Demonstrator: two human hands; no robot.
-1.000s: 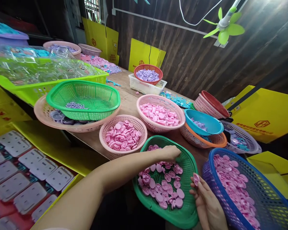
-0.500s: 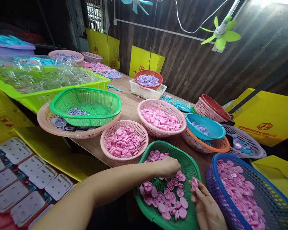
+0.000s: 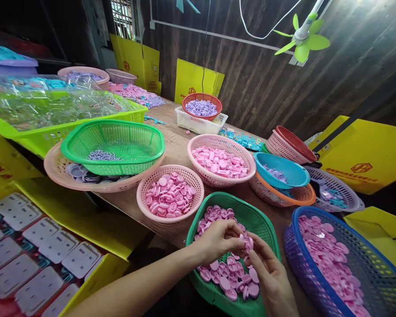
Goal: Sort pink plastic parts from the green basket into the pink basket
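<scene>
Over the near green basket (image 3: 264,224) of pink round plastic pieces, my two hands meet. My left hand (image 3: 218,240) is closed in a pinch and my right hand (image 3: 267,273) is closed too; both press on the same small pink piece (image 3: 248,242) held between their fingertips. More loose pink pieces (image 3: 227,270) lie in the basket under my hands.
A blue basket (image 3: 376,259) of pink pieces stands at the right, two pink baskets (image 3: 145,189) (image 3: 198,141) of pink pieces behind. Further baskets, a green crate (image 3: 36,132) with clear bags and yellow boxes (image 3: 363,154) crowd the wooden table. White cards (image 3: 39,246) lie at lower left.
My left hand came back from the far part of the green basket toward me and met my right hand, which moved left with its pink piece. Both now grip it together.
</scene>
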